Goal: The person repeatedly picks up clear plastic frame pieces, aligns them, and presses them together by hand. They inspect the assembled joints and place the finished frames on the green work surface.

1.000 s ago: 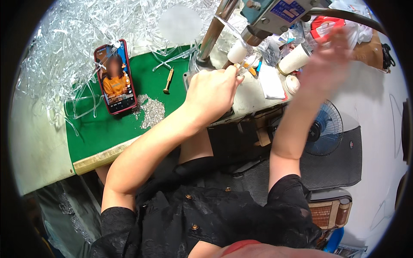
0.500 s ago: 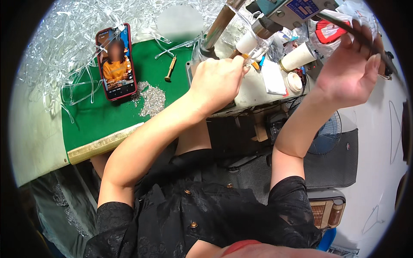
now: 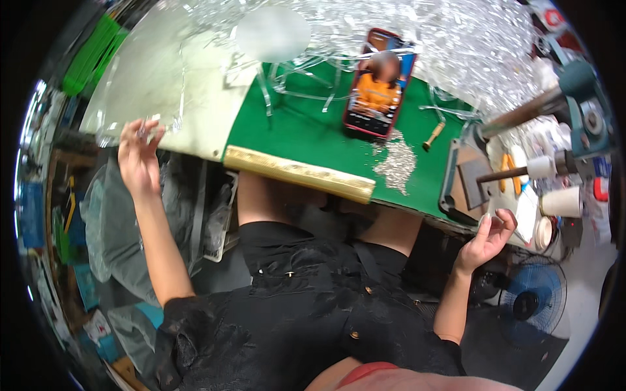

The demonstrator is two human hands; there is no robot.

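My left hand [image 3: 139,159] is raised at the left end of the table, its fingertips closed on a clear plastic eyeglass frame [image 3: 175,125] that is blurred and hard to make out against the pale tabletop. My right hand [image 3: 486,242] is held in front of the hand press [image 3: 521,117], palm partly up, fingers loosely bent and apart, with nothing in it. Beneath the press spindle lies a dark block [image 3: 474,184] on the base. Small metal bits [image 3: 396,163] are heaped on the green mat [image 3: 303,133], near a brass-coloured screwdriver [image 3: 434,135].
A phone [image 3: 377,88] playing a video lies on the mat. Many clear eyeglass frames [image 3: 469,55] are piled along the back. A gold strip [image 3: 300,174] edges the mat. Orange-handled pliers [image 3: 510,171] and a white roll [image 3: 562,202] sit right; a fan [image 3: 533,301] stands below.
My left hand has moved from the press to the table's far left with the clear eyeglass frame. My right hand has come off the press lever and dropped. The view has swung left.
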